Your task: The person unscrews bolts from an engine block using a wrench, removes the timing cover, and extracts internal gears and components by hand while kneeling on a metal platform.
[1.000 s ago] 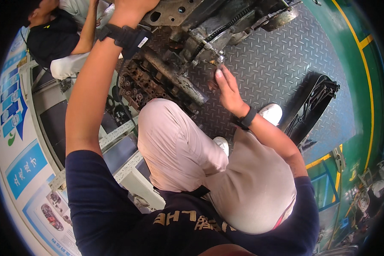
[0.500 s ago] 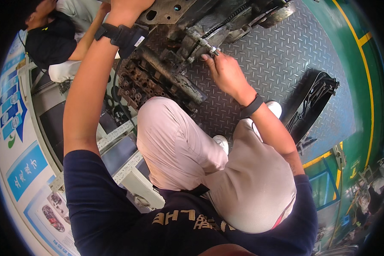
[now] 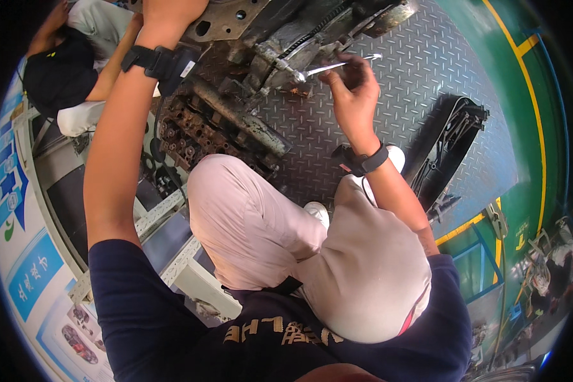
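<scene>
In my right hand is a shiny metal wrench, held by the shaft between thumb and curled fingers. Its left end sits at a fitting on the side of a dark, greasy engine block. The other end sticks out past my fingers over the plate. My left hand reaches to the top edge of the view, beside a flat metal face with round holes. Its fingers are cut off by the frame. A black corrugated hose runs along the block above the fitting.
A rusty cylinder head lies left of my knee. On the diamond-plate floor to the right rests a long black part. A co-worker in a black cap crouches at upper left, near a pale metal frame.
My right hand has swung up and to the right, and the wrench now lies across, pointing rightward from the fitting. The whole view has shifted slightly; my left arm stays at the block.
</scene>
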Motion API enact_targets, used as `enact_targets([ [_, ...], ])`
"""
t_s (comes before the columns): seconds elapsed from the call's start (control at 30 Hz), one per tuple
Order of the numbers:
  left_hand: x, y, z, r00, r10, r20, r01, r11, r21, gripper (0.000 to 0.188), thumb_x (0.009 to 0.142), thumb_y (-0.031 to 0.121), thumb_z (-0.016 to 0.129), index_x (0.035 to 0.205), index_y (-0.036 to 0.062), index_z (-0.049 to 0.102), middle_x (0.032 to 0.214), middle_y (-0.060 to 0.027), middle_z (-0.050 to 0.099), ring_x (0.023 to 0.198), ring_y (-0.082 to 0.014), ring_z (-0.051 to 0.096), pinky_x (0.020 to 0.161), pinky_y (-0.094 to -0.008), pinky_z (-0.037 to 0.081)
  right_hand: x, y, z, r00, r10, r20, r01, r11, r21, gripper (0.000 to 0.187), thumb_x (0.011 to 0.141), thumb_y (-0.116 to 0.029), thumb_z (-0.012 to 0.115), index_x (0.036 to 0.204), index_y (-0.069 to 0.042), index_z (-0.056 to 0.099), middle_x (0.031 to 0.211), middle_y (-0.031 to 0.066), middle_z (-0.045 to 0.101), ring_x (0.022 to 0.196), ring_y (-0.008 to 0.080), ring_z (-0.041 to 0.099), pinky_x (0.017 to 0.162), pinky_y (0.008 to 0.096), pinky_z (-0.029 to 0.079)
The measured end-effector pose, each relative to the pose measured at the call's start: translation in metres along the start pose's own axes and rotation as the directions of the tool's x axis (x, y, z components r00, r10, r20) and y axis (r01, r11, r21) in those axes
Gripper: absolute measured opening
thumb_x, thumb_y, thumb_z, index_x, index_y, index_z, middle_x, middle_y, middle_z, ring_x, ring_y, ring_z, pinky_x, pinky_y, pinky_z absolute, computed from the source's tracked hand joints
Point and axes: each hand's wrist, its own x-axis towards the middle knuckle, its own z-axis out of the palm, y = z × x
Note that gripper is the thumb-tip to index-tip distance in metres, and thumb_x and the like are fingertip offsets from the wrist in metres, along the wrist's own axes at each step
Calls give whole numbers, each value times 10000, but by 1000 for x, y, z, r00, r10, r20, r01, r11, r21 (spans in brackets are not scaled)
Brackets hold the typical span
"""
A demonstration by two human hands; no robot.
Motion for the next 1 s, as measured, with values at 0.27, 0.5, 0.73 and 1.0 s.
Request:
enact_targets([
  [0.27, 2, 3, -1, 1000, -9, 7, 9, 999, -33, 296, 1028, 259, 522, 1143, 0, 606, 1089, -201, 624, 1082, -397, 564, 977, -449, 425, 18, -49, -9, 951, -308, 38, 310, 947, -78, 342, 831, 48, 658, 1168, -3, 681, 1131, 124, 702, 943, 198, 715, 819, 314, 585],
  [0.5, 0, -2, -6, 1000, 12, 0, -12, 1000, -7, 288, 1023, 254, 526, 1133, 1, 606, 1074, -206, 621, 1064, -403, 565, 962, -456, 429, -8, -21, -27, 961, -205, 184, 268, 848, -457, 216, 919, -119, 726, 1100, -19, 664, 813, 162, 685, 737, 320, 703, 651, 404, 550],
  [0.73, 1, 1, 6, 1000, 7, -7, -7, 999, -32, 289, 1019, 260, 529, 1131, 6, 608, 1075, -208, 622, 1061, -405, 565, 961, -460, 428, -30, -26, 3, 695, 393, 602, -329, 918, -219, 436, 1098, -380, 504, 921, 4, 611, 659, 129, 640, 541, 219, 646, 541, 370, 515],
  [1.0, 0, -2, 0, 1000, 4, -3, -4, 1000, -9, 290, 1020, 260, 527, 1132, 7, 611, 1073, -204, 625, 1056, -402, 569, 955, -461, 432, -33, -35, 39, 489, 341, 803, -643, 762, 68, 521, 1114, -426, 432, 1012, 65, 574, 675, 140, 654, 581, 217, 698, 529, 327, 595],
])
